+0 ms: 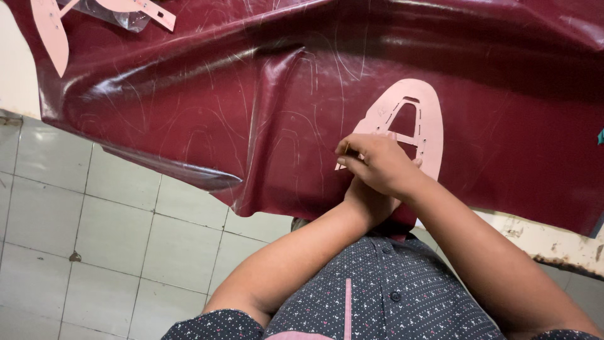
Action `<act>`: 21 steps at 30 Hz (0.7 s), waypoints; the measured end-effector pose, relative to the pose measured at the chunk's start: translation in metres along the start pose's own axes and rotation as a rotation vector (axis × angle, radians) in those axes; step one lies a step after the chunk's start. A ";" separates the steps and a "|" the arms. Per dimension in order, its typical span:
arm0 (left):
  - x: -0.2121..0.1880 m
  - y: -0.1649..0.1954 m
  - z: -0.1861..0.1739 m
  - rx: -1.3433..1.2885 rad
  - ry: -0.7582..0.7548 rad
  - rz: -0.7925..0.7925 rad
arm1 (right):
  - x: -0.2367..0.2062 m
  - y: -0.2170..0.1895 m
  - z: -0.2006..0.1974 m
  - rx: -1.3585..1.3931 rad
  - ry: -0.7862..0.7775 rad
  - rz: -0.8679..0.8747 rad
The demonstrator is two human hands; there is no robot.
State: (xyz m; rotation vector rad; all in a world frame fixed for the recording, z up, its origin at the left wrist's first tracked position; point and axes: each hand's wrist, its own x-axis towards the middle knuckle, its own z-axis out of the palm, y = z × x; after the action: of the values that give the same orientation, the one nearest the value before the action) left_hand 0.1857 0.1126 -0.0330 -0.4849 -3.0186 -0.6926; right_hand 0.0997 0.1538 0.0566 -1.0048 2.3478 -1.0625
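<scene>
Glossy maroon leather (189, 94) is draped over the desk (547, 242). A thin marking tool (346, 150) is pinched in the right hand (374, 165); the left hand (371, 203), grip hidden, lies beneath. The pink template (428, 123) could slip, skewing the traced line.

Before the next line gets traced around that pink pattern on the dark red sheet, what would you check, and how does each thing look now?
1. Pink template lies flat on the maroon sheet: ok.
2. Left hand pins the template: cannot tell, the right hand covers it.
3. Right hand holds a thin marking tool at the template's edge: ok.
4. Sheet smooth under the template: ok there, though folds rise to the left.
5. Earlier scribed outlines clear of the template: cannot tell.
</scene>
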 end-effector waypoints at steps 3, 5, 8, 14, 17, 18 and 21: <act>0.000 0.000 0.001 -0.029 -0.038 -0.007 | 0.002 -0.001 0.002 -0.006 -0.021 0.034; 0.000 0.000 -0.001 -0.018 -0.053 -0.016 | 0.004 -0.002 0.002 -0.034 -0.021 0.029; -0.002 0.001 -0.002 0.021 -0.022 -0.021 | 0.005 -0.001 0.003 -0.052 -0.030 -0.002; -0.001 0.000 0.000 -0.036 -0.043 -0.018 | 0.003 0.006 0.004 -0.151 0.022 -0.146; 0.002 0.001 -0.003 -0.040 -0.170 -0.042 | 0.002 0.010 -0.001 -0.244 0.091 -0.189; 0.004 0.003 -0.005 0.084 -0.237 -0.053 | 0.003 0.011 -0.004 -0.282 0.119 -0.197; 0.007 0.007 -0.014 0.159 -0.213 -0.092 | 0.007 0.013 -0.014 -0.355 0.166 -0.158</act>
State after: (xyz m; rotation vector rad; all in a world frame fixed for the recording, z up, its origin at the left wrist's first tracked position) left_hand 0.1805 0.1148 -0.0164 -0.4425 -3.2786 -0.4224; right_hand 0.0809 0.1620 0.0553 -1.2892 2.6942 -0.8245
